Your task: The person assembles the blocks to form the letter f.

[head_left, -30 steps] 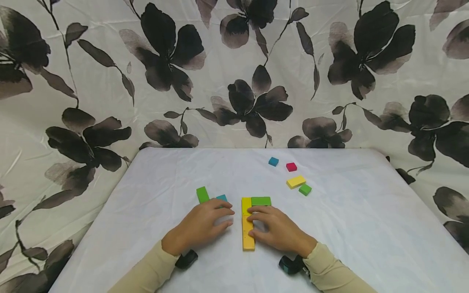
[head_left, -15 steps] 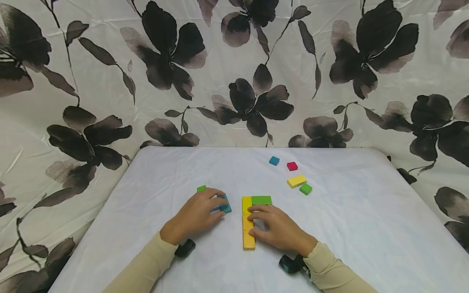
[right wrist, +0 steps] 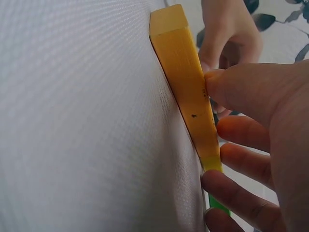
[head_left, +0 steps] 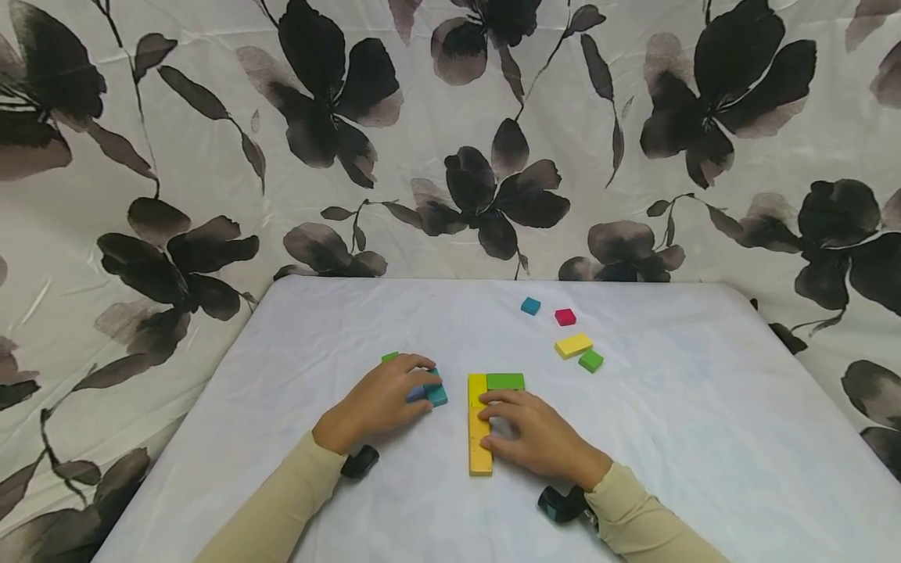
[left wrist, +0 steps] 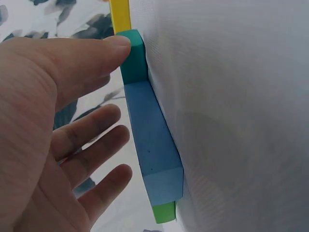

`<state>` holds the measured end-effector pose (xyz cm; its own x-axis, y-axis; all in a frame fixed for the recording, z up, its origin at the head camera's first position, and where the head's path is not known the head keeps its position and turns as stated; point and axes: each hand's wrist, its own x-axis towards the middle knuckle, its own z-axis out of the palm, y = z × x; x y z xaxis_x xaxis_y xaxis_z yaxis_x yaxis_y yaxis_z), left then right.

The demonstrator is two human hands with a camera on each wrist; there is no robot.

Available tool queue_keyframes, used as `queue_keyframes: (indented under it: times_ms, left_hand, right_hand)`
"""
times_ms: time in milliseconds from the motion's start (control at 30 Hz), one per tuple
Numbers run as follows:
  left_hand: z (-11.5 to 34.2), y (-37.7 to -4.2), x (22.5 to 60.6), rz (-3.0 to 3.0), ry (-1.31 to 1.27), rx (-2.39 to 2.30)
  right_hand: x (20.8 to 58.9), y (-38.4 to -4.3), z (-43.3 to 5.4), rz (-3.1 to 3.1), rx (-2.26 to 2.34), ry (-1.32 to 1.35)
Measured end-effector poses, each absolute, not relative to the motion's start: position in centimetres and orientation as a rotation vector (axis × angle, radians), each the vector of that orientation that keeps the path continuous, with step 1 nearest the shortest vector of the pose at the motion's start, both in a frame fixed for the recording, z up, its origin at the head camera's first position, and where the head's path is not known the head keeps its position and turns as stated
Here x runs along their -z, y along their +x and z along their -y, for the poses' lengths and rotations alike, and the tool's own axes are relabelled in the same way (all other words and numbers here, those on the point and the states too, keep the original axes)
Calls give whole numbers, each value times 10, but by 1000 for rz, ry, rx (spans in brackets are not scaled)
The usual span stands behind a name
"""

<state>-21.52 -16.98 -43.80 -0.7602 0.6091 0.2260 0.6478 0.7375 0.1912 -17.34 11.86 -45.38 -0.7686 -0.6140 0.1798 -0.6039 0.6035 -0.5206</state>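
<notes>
My left hand (head_left: 380, 395) reaches over a group of blocks at centre left. Its thumb and index finger pinch a teal block (head_left: 438, 395); the other fingers hang loose in the left wrist view. A blue block (left wrist: 154, 130) lies against the teal one, and a green block (left wrist: 165, 212) shows beyond it, mostly covered by the hand in the head view. My right hand (head_left: 545, 438) rests with relaxed fingers along the right side of a straight yellow row of blocks (head_left: 480, 457). Beside the row's far end lies another green block (head_left: 505, 381).
Farther back on the white-covered table (head_left: 655, 438) lie a small blue block (head_left: 531, 306), a red block (head_left: 565, 317), a yellow block (head_left: 573, 346) and a small green block (head_left: 591, 360). A floral cloth (head_left: 422, 258) hangs behind the table.
My left hand has drawn back to the left and come down over the teal block, covering more of the left green block. The right hand stays at the yellow row.
</notes>
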Motion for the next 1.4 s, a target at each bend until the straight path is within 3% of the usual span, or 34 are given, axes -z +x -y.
queue_keyframes:
  times_ms: [1400]
  left_hand:
    - [147,-228,420,3092,-1004,351]
  right_hand:
    - [456,-173,-120,-2809,904,-1055]
